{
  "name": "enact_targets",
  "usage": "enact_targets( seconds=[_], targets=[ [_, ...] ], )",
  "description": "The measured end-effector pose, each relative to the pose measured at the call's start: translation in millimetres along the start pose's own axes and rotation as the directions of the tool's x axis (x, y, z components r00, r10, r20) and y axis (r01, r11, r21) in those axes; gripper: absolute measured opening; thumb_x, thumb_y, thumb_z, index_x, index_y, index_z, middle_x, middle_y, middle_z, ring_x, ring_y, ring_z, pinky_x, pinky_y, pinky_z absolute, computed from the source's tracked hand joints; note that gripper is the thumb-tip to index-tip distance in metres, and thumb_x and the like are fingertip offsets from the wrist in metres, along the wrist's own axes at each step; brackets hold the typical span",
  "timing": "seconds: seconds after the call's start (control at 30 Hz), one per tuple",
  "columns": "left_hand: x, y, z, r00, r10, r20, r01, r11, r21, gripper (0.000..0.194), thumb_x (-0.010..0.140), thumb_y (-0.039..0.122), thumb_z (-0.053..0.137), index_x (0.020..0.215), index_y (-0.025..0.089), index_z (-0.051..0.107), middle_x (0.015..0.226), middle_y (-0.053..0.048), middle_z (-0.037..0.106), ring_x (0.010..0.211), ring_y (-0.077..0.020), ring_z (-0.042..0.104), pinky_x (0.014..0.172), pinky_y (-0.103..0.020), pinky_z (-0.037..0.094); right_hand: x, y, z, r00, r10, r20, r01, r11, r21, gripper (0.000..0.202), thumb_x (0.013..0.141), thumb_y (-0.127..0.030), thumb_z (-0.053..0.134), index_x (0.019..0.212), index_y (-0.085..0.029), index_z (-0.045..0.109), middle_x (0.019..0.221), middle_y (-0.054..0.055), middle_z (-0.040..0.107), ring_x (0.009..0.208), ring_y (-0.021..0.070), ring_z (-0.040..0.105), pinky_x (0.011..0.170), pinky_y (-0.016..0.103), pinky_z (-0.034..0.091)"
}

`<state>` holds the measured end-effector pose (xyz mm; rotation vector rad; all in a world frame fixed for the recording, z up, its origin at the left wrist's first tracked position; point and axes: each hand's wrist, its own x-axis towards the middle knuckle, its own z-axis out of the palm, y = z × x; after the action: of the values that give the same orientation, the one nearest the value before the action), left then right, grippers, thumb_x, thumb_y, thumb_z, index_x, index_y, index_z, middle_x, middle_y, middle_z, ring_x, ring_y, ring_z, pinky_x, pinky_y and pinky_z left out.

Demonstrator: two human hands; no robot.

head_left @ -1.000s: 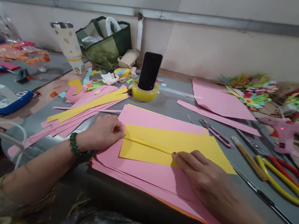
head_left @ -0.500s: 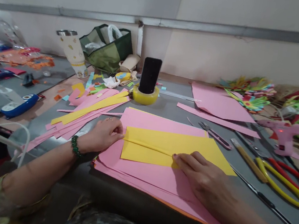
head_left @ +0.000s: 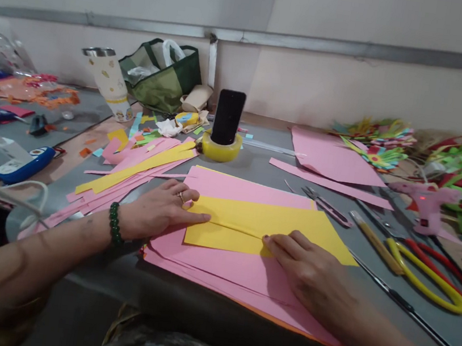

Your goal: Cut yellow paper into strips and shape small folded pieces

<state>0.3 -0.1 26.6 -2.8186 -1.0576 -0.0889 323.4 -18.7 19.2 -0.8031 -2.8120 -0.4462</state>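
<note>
A yellow paper sheet (head_left: 246, 215) with a lengthwise crease lies on a stack of pink sheets (head_left: 210, 259). My left hand (head_left: 161, 209), ringed and with a green bead bracelet (head_left: 115, 222) at the wrist, lies at the sheet's left end, its index finger stretched along the crease. At the crease's right part, my right hand (head_left: 301, 266) has its fingers pressed together on the yellow paper, thumb side hidden.
A phone (head_left: 227, 116) stands in a yellow tape roll (head_left: 220, 147) behind the stack. Paper strips (head_left: 141, 166) lie left; a craft knife (head_left: 329, 207), yellow-and-red-handled scissors (head_left: 426, 280) and a pink glue gun (head_left: 426, 203) lie right. A tumbler (head_left: 108, 84) and a bag (head_left: 162, 77) stand behind.
My left hand has slid a little right onto the yellow sheet, and its index finger has stretched out from a pinch at the edge. My right hand holds its place on the paper.
</note>
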Motion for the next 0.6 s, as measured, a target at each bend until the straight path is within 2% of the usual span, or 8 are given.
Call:
enact_targets(
  seconds=[0.07,0.17,0.23,0.27,0.33,0.4,0.47,0.6],
  targets=[
    [1,3,-7.1,0.999,0.03,0.026,-0.031,0.998,0.046,0.043,0.093,0.016,0.035,0.129,0.036,0.049,0.119,-0.009,0.052,0.104,-0.0243,0.048,0.09,-0.039,0.035,0,0,0,1.0,0.0,0.004,0.0,1.0,-0.006,0.032,0.091,-0.008,0.033,0.106,-0.004,0.061,0.087,0.013,0.063,0.076,0.0204,0.052,0.064,0.032,0.05],
    [4,15,-16.9,0.997,0.037,0.067,-0.038,0.999,0.014,0.036,0.089,0.018,0.042,0.123,0.02,0.055,0.116,-0.013,0.053,0.102,-0.0259,0.048,0.088,-0.038,0.038,0,0,0,1.0,-0.001,0.019,0.001,1.0,-0.004,0.031,0.09,-0.008,0.035,0.108,-0.004,0.06,0.088,0.013,0.063,0.077,0.0201,0.052,0.065,0.031,0.05],
    [8,27,-21.5,0.993,0.018,0.116,-0.012,0.999,-0.053,0.03,0.089,0.025,0.044,0.111,0.012,0.06,0.11,-0.014,0.055,0.099,-0.0257,0.05,0.09,-0.037,0.039,0,0,1,1.0,-0.001,0.019,0.001,1.0,-0.003,0.03,0.09,-0.008,0.037,0.108,-0.003,0.06,0.087,0.013,0.063,0.077,0.0203,0.052,0.064,0.031,0.05],
    [10,35,-22.8,0.99,-0.02,0.138,0.032,0.996,-0.082,0.033,0.09,0.033,0.043,0.107,0.01,0.061,0.108,-0.015,0.056,0.098,-0.0259,0.051,0.09,-0.037,0.04,-1,0,1,1.0,-0.001,0.015,0.001,1.0,-0.002,0.03,0.09,-0.007,0.037,0.107,-0.002,0.06,0.087,0.013,0.063,0.077,0.0205,0.052,0.064,0.031,0.05],
    [16,52,-23.0,0.974,-0.149,0.172,0.168,0.981,-0.102,0.058,0.089,0.055,0.038,0.11,0.006,0.059,0.106,-0.018,0.058,0.097,-0.0279,0.053,0.087,-0.038,0.043,-1,-1,2,1.0,-0.009,0.005,0.009,1.0,0.003,0.029,0.089,-0.007,0.038,0.106,-0.002,0.06,0.085,0.013,0.062,0.077,0.0205,0.052,0.063,0.031,0.05],
    [22,70,-21.1,0.942,-0.279,0.187,0.295,0.953,-0.065,0.086,0.079,0.073,0.034,0.125,0.002,0.05,0.105,-0.021,0.059,0.097,-0.0307,0.055,0.081,-0.04,0.046,-1,-2,3,1.0,-0.006,-0.009,0.006,1.0,0.006,0.028,0.088,-0.007,0.039,0.105,-0.002,0.061,0.084,0.013,0.062,0.077,0.0206,0.052,0.063,0.032,0.049],
    [28,86,-18.9,0.925,-0.344,0.163,0.347,0.938,0.008,0.097,0.073,0.079,0.034,0.136,0.005,0.042,0.107,-0.022,0.059,0.099,-0.0319,0.055,0.081,-0.041,0.047,-1,-2,4,1.0,0.004,-0.021,-0.004,1.0,0.011,0.027,0.088,-0.007,0.041,0.104,-0.002,0.061,0.084,0.012,0.062,0.076,0.0208,0.052,0.063,0.032,0.049],
    [37,107,-17.1,0.923,-0.357,0.142,0.338,0.931,0.138,0.097,0.066,0.083,0.033,0.142,0.023,0.036,0.113,-0.025,0.057,0.098,-0.0348,0.057,0.074,-0.042,0.047,0,-3,3,1.0,0.021,-0.014,-0.021,1.0,0.023,0.025,0.088,-0.008,0.041,0.102,-0.004,0.062,0.084,0.012,0.062,0.076,0.0208,0.051,0.063,0.032,0.049]
  ],
)
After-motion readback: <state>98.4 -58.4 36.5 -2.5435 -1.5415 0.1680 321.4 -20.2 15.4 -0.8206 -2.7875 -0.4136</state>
